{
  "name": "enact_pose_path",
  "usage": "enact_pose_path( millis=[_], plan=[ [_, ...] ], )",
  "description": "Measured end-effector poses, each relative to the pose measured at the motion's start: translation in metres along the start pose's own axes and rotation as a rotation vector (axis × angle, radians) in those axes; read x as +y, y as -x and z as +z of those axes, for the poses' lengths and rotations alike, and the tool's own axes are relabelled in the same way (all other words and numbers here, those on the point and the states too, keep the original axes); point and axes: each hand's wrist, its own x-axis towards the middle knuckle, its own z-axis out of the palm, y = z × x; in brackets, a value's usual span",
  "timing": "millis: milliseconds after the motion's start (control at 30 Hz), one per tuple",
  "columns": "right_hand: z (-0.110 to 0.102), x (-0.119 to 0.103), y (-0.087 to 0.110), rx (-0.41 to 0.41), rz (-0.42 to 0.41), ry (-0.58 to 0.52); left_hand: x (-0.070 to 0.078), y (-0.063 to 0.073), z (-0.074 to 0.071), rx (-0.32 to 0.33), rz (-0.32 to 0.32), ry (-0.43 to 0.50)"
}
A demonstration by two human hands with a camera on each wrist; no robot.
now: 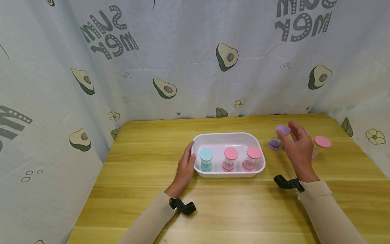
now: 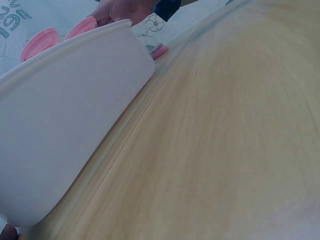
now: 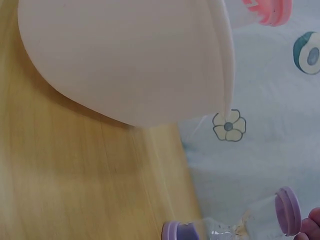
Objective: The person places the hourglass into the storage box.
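Note:
A white plastic bin (image 1: 228, 174) sits on the table, holding one teal sand timer (image 1: 206, 159) and two pink ones, a middle pink sand timer (image 1: 230, 158) and a right pink sand timer (image 1: 252, 157). My left hand (image 1: 184, 166) rests against the bin's left end, fingers straight along the wall and thumb by the front corner. To the right of the bin, my right hand (image 1: 298, 149) is at a purple sand timer (image 1: 275, 144), thumb and fingers spread about its cap. In the right wrist view, fingertips (image 3: 311, 227) are right at the purple cap (image 3: 288, 211).
Another pink sand timer (image 1: 322, 141) stands right of my right hand, partly hidden by it. A further cap (image 1: 307, 133) shows behind the fingers. The wooden table (image 1: 146, 149) ends at a curtain (image 1: 195, 84) printed with avocados.

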Motion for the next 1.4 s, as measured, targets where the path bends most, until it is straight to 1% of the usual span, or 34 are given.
enact_pose_path(
  millis=[200,400,567,767,1000,1100,1300,1400],
  plan=[
    [0.0009,0.0024,-0.0005,0.005,0.022,0.021,-0.0009,0.0002,0.0003,0.001,0.005,-0.004],
    [0.0022,0.0045,-0.0008,-0.011,0.036,0.042,-0.0011,0.0004,0.001,0.008,0.007,-0.005],
    [0.0027,0.0053,-0.0013,-0.028,0.045,0.035,-0.0013,0.0001,0.0016,0.015,0.009,-0.005],
    [0.0028,0.0047,-0.0007,-0.044,0.041,0.029,-0.0014,0.0003,0.0012,0.009,0.009,-0.009],
    [0.0026,0.0051,-0.0021,-0.087,0.082,0.088,-0.0018,0.0007,-0.0004,0.001,0.004,-0.006],
    [0.0034,0.0065,-0.0021,-0.103,0.097,0.094,-0.002,0.0008,-0.0009,-0.001,0.007,-0.003],
    [0.0064,0.0073,-0.0011,-0.105,0.082,0.094,-0.0027,0.0008,-0.0021,-0.002,0.015,-0.001],
    [0.0074,0.0076,-0.0013,-0.107,0.091,0.104,-0.0032,0.0006,-0.0021,0.0,0.021,-0.004]
  ],
)
